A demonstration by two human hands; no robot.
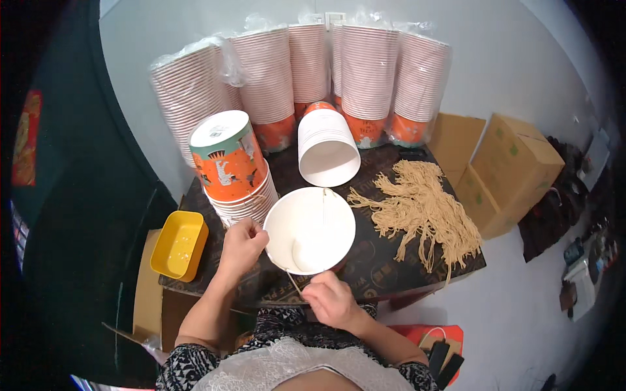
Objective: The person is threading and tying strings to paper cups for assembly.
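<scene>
A white-lined paper bucket (312, 234) stands before me on the dark table, its mouth facing up. My left hand (245, 246) is closed at its left rim; what the fingers hold, if anything, is hidden. Just below the near rim, my right hand (331, 300) pinches a thin tan cord (295, 281) that runs up to the bucket. Another length of cord (325, 195) hangs inside from the far rim. Left of the bucket stands an upside-down stack of paper buckets (229, 166), orange and green on the outside, with cords around its lower rims.
A pile of tan cords (424, 212) covers the table's right side. Behind it rise tall plastic-wrapped stacks of buckets (368, 75). A shorter stack (329, 153) lies on its side. A yellow tray (177, 244) sits at the left edge; cardboard boxes (515, 176) stand at right.
</scene>
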